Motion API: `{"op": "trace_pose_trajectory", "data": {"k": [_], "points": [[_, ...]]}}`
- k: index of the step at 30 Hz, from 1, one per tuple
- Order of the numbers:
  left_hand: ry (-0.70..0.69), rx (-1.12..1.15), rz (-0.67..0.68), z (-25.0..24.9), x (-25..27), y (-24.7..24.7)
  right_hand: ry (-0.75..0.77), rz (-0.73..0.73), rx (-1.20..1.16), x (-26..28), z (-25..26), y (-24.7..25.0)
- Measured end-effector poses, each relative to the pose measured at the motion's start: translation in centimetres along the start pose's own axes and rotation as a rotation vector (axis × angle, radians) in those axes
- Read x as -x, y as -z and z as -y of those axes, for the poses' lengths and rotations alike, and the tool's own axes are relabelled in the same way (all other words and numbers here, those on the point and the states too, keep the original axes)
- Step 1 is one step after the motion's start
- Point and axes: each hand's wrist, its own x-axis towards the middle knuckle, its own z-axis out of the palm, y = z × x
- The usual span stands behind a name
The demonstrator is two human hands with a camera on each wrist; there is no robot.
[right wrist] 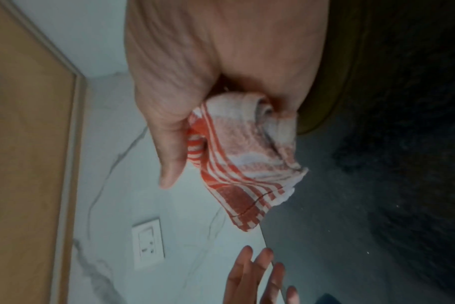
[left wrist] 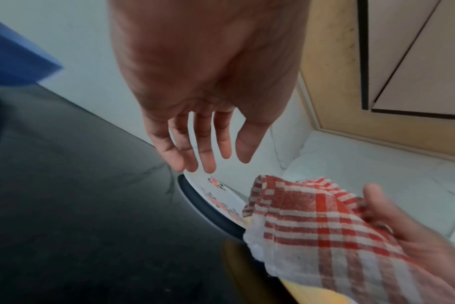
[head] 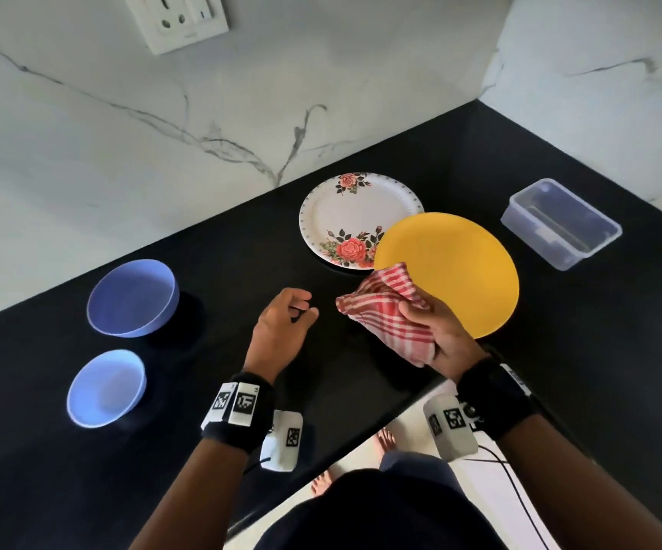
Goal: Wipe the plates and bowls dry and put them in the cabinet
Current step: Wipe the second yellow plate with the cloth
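Fingers [left wrist: 205, 148] of our left hand [head: 281, 331] hang loose and slightly spread over the counter [head: 242, 271], holding nothing. Our right hand [head: 444, 335] has thumb and fingers curled round a bunched cloth [head: 388, 315] — red and white checks — and seems to carry the yellow plate [head: 452, 264] behind it as well, though we cannot tell how the hidden fingers grip it. Just beyond the cloth lies the flowered plate [head: 357, 216], its near edge under the yellow one. Well to the left of our empty fingers sit two blue bowls — the large bowl [head: 134, 295] farther off, the small bowl [head: 107, 387] nearer us. Far to the right of the plates stands a clear tub [head: 559, 224].
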Motion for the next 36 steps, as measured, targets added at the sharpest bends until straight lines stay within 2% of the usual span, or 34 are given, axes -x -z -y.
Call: {"op": "trace_pose_trajectory", "data": {"k": [5,8,13,20,27,32,36], "points": [[0.099,0.057,0.155,-2.6,-1.6,-4.2,-0.078,-0.202,-0.112,1.4,1.8,2.9],[0.218,0.128,0.148,-3.2,-3.1,-7.3,-0.070,-0.296,-0.164,1.9,3.5,4.9],[0.422,0.358,0.077,-4.0,-6.3,-11.7,0.004,-0.320,-0.183,2.5,7.5,8.4],[0.477,0.550,0.063,-5.6,-8.4,-14.6,-0.013,-0.313,-0.183,1.5,10.9,12.7],[0.407,0.548,-0.122,-7.2,-8.0,-15.0,-0.054,-0.288,-0.182,-0.8,11.2,14.2],[0.306,0.686,-0.250,-8.1,-6.8,-13.7,-0.183,-0.264,-0.223,-2.7,12.1,14.4],[0.217,0.713,-0.378,-7.2,-5.6,-11.3,-0.271,-0.130,-0.222,-3.8,12.5,13.2]]}}
